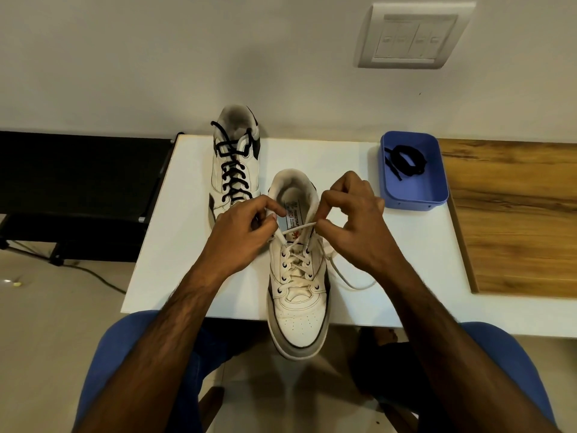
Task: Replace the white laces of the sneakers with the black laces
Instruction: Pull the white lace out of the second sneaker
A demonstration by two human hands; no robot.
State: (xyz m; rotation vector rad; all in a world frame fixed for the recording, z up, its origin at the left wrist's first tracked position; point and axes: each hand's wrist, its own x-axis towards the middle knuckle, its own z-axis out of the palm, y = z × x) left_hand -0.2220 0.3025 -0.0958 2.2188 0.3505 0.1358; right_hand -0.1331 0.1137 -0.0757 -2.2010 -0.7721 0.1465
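A white sneaker with white laces stands on the white table, its toe hanging over the near edge. My left hand pinches the lace at the top left eyelets. My right hand pinches the lace stretched across the tongue on the right side. A loose white lace end trails on the table to the right. Behind and to the left stands the other sneaker, threaded with a black lace. A coiled black lace lies in a blue tray at the right.
A wooden board covers the table's right part. A black stand with a cable sits left of the table. A switch plate is on the wall. My knees in blue trousers are below the table edge.
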